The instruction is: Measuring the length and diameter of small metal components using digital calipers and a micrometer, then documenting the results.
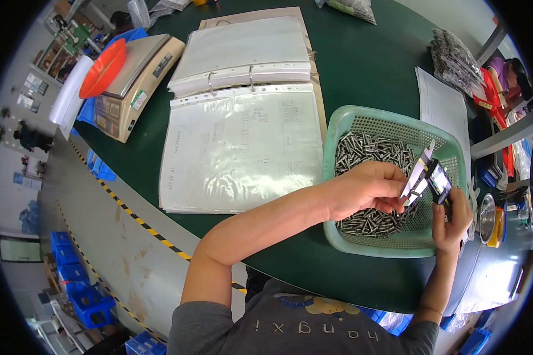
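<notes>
- The right hand has its grip closed around the body of a digital caliper, holding it above the green basket near the desk's right edge.
- The left hand pinches something small at the caliper's jaws; what it pinches is too small to tell.
- The basket holds a heap of small metal pins.
- An open ring binder lies mid-desk, left of the basket.
- A weighing scale with an orange tray sits at the desk's left edge.

A small dark caliper screen sits at right; clear bags of metal parts lie upper right.
</notes>
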### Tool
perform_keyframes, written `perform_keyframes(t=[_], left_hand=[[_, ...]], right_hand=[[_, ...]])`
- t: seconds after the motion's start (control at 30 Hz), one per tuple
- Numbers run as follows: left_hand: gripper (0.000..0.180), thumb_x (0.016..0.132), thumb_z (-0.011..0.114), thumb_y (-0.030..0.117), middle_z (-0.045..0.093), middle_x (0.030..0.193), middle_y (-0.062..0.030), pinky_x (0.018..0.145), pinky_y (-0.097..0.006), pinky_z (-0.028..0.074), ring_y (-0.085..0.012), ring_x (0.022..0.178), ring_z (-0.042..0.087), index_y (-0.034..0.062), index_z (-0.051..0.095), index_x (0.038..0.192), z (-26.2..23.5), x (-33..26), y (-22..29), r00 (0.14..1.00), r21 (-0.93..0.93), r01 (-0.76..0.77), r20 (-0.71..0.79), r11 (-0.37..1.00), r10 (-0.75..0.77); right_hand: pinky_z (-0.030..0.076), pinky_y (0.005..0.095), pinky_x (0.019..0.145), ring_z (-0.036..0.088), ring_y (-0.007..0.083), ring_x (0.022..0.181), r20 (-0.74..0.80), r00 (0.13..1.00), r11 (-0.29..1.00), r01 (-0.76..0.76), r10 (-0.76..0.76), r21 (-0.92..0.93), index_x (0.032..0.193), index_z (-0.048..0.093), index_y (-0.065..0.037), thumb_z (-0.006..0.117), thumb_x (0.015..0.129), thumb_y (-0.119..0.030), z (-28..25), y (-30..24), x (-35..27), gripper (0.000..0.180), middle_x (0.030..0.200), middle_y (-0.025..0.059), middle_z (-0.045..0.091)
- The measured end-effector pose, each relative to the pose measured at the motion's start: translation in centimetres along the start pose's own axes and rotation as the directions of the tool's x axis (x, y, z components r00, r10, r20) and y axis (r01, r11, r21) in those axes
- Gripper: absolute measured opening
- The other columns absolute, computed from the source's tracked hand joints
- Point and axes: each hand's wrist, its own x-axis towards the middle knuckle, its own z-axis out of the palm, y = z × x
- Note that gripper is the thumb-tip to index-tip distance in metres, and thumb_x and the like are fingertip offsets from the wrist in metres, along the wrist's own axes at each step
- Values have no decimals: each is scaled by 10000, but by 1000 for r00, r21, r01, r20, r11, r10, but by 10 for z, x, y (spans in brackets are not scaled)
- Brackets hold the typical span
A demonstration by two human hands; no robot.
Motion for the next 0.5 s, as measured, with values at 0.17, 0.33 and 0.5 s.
perform_keyframes(t=[0.17,0.33,0.5], left_hand=[[184,866,470,196,559,864,-57,721,-245,428,-128,797,539,25,508,922,0,7,3,1000,14,-1,23,1000,0],[256,870,447,270,567,833,-56,688,-250,443,-133,756,559,32,534,912,-10,1,5,999,-11,-16,-49,1000,16],[317,780,563,400,566,710,-12,522,-203,419,-78,605,535,84,559,803,4,13,-3,981,179,-142,-108,973,163]], right_hand=[[279,264,397,380,167,442,26,999,999,-33,33,-16,837,512,39,590,721,-224,-5,9,-2,298,596,80,410],[280,289,413,378,179,458,37,998,999,-47,48,-28,843,507,43,605,723,-233,9,6,5,317,614,93,421],[408,336,577,516,302,705,33,999,980,-11,18,-198,1029,501,69,599,768,-193,-2,53,-35,383,889,209,544]])
